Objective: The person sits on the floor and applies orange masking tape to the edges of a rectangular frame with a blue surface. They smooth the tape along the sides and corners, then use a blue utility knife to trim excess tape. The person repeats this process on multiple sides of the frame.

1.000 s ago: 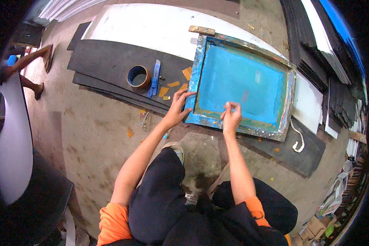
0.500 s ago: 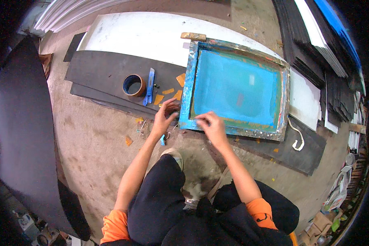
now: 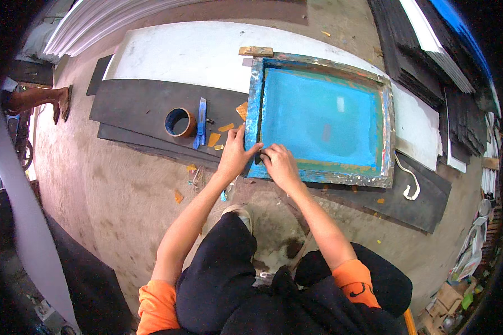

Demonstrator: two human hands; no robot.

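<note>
A screen-printing frame (image 3: 392, 134) with blue mesh lies tilted slightly on the sheets before me. My left hand (image 3: 235, 156) is closed over the frame's left rail near its near-left corner, fingers outside and thumb on top. Beside that thumb, my right hand (image 3: 280, 166) has its fingers bent together at the same corner. Whatever lies between its fingertips is too small to make out. Left of the frame sit a roll of brown tape (image 3: 190, 123) and a blue utility knife (image 3: 200, 124). Torn brown tape pieces (image 3: 213, 139) lie by them.
Dark sheets (image 3: 145, 106) and a long white sheet (image 3: 190, 53) lie under and behind the frame. Stacked dark and white panels (image 3: 425, 56) rise at right. A white cord (image 3: 413, 187) hangs by the frame. Another person's leg (image 3: 39, 100) shows at far left, near a large curved panel (image 3: 28, 223).
Both hands have come closer together and settled on the frame's near-left corner. At far left the large dark panel has swung lower, and another person's leg has come into view.
</note>
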